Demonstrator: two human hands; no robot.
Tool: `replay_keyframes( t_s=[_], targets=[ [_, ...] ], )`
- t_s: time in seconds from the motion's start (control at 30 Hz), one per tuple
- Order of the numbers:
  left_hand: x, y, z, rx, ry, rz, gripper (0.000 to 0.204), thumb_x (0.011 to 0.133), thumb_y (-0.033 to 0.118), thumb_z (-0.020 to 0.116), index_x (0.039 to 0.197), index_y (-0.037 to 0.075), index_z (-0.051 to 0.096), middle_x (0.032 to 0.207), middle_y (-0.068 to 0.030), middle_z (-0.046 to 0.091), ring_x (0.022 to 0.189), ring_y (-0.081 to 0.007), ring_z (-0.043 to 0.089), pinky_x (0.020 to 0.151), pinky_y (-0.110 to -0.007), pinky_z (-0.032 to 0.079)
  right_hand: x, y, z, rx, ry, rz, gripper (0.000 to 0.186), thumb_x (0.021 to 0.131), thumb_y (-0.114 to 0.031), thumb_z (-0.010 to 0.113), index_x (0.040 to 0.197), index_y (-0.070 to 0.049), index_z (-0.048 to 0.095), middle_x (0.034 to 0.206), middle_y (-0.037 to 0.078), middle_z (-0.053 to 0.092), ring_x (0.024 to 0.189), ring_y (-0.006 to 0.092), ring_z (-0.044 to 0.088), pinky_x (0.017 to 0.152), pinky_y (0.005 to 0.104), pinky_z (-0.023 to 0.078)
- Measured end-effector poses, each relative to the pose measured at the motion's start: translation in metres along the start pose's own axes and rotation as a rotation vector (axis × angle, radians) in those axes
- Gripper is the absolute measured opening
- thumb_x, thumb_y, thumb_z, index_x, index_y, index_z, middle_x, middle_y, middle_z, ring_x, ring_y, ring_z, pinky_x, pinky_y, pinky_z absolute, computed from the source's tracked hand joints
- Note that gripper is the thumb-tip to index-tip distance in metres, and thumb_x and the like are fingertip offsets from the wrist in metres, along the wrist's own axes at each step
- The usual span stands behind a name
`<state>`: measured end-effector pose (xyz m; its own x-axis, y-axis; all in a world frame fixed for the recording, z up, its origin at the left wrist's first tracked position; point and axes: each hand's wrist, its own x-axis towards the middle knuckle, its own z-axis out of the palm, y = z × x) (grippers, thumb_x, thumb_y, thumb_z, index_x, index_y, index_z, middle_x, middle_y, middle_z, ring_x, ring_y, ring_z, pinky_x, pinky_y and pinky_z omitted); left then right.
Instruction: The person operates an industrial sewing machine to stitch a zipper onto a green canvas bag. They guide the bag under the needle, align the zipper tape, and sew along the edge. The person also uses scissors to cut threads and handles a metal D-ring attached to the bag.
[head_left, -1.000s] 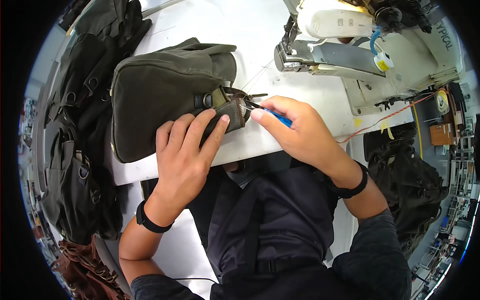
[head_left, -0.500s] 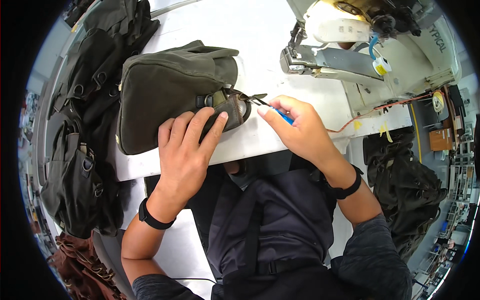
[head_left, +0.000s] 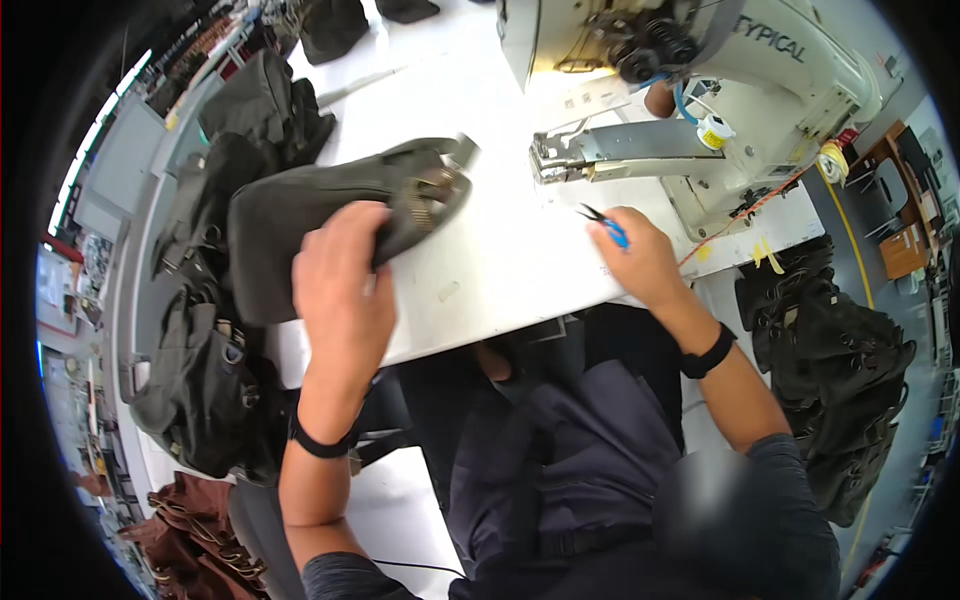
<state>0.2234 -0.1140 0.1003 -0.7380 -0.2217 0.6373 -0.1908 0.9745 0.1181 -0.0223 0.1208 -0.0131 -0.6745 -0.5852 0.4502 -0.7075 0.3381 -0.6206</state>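
Observation:
My left hand (head_left: 345, 285) grips the near edge of a dark olive fabric bag (head_left: 320, 205) and holds it tilted above the left part of the white sewing table (head_left: 500, 270). A metal buckle end of the bag (head_left: 435, 190) points right. My right hand (head_left: 640, 255) rests on the table to the right, closed on small blue-handled thread snips (head_left: 605, 225) whose dark tips point toward the sewing machine (head_left: 690, 90). The two hands are well apart.
A pile of dark olive bags (head_left: 200, 330) hangs off the table's left side. More dark bags (head_left: 840, 350) lie low at the right. Brown bags (head_left: 190, 530) sit at the lower left. The machine's metal arm (head_left: 620, 150) juts left over the table.
My left hand has lifted and pulled the bag to the left, away from the snips. My right hand with the snips has moved right, toward the machine. The view has shifted.

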Motion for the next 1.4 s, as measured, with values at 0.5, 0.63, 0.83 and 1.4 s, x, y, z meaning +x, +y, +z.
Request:
replay_keyframes(
  t_s=[0.5, 0.63, 0.83, 1.4],
  targets=[
    [-0.088, -0.008, -0.063, -0.149, 0.051, -0.298, 0.075, 0.076, 0.016, 0.096, 0.137, -0.003, 0.056, 0.122, -0.0162, 0.069, 0.108, -0.0295, 0.069, 0.093, -0.036, 0.054, -0.007, 0.047, -0.008, -0.138, 0.194, -0.058, 0.026, 0.095, -0.031, 0.074, 0.096, -0.005, 0.071, 0.087, 0.013, 0.071, 0.077, 0.0355, 0.069, 0.069, 0.0417, 0.056],
    [-0.077, -0.008, -0.093, -0.046, -0.162, -0.336, 0.065, 0.075, 0.02, 0.094, 0.128, 0.001, 0.063, 0.121, -0.0157, 0.065, 0.101, -0.0337, 0.066, 0.087, -0.04, 0.054, -0.007, 0.05, -0.011, -0.085, 0.238, -0.058, 0.025, 0.095, -0.03, 0.075, 0.096, -0.005, 0.071, 0.087, 0.013, 0.071, 0.074, 0.035, 0.069, 0.068, 0.0411, 0.056],
    [-0.081, -0.031, -0.108, -0.001, -0.225, -0.177, 0.054, 0.079, 0.017, 0.089, 0.125, 0.001, 0.066, 0.113, -0.0168, 0.07, 0.099, -0.0383, 0.069, 0.087, -0.042, 0.055, -0.007, 0.045, -0.007, -0.069, 0.247, -0.045, 0.022, 0.093, -0.026, 0.077, 0.098, -0.005, 0.072, 0.089, 0.012, 0.072, 0.076, 0.0349, 0.07, 0.068, 0.0408, 0.056],
    [-0.049, -0.025, -0.175, 0.114, -0.283, -0.229, 0.076, 0.071, 0.031, 0.098, 0.136, 0.007, 0.066, 0.162, -0.0236, 0.038, 0.141, -0.0373, 0.05, 0.108, -0.05, 0.05, -0.012, 0.044, -0.01, -0.044, 0.158, -0.059, 0.023, 0.096, -0.025, 0.077, 0.103, -0.003, 0.072, 0.09, 0.012, 0.071, 0.075, 0.0317, 0.069, 0.068, 0.0367, 0.054]
  ],
)
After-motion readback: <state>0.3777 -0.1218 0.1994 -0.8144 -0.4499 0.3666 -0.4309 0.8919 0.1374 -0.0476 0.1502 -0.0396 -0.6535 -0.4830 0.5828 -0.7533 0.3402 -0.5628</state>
